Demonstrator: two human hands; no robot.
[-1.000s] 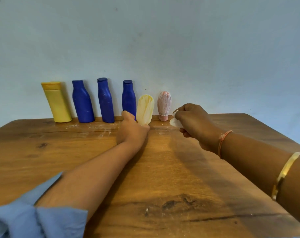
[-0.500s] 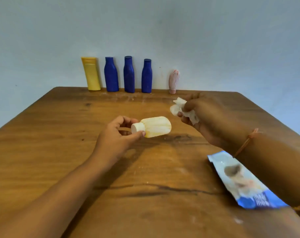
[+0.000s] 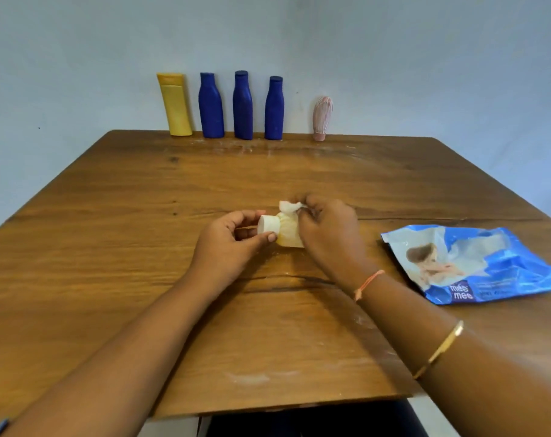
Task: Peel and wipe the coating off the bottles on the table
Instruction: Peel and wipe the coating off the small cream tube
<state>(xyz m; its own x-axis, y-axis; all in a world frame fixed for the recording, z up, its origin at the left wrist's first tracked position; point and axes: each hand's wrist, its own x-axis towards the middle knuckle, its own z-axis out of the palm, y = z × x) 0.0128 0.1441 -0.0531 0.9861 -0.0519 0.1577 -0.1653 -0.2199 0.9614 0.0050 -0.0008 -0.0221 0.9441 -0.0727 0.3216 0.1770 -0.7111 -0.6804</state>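
A small cream bottle (image 3: 287,233) with a white cap lies sideways over the middle of the wooden table (image 3: 110,247). My left hand (image 3: 233,244) pinches its cap end. A crumpled white wipe (image 3: 288,208) is held by my right hand (image 3: 326,234) against the bottle's body, and that hand covers the bottle's far end. At the table's back edge stand a yellow bottle (image 3: 175,104), three dark blue bottles (image 3: 242,105) and a small pink coated bottle (image 3: 322,118).
A blue wet-wipes packet (image 3: 475,263) lies flat on the right side of the table. White smears mark the wood near the back row and near the front edge. A pale wall rises behind the table.
My left hand took the cream bottle from the back row and brought it to mid-table, turned sideways. My right hand closed in and now sets the wipe on the bottle.
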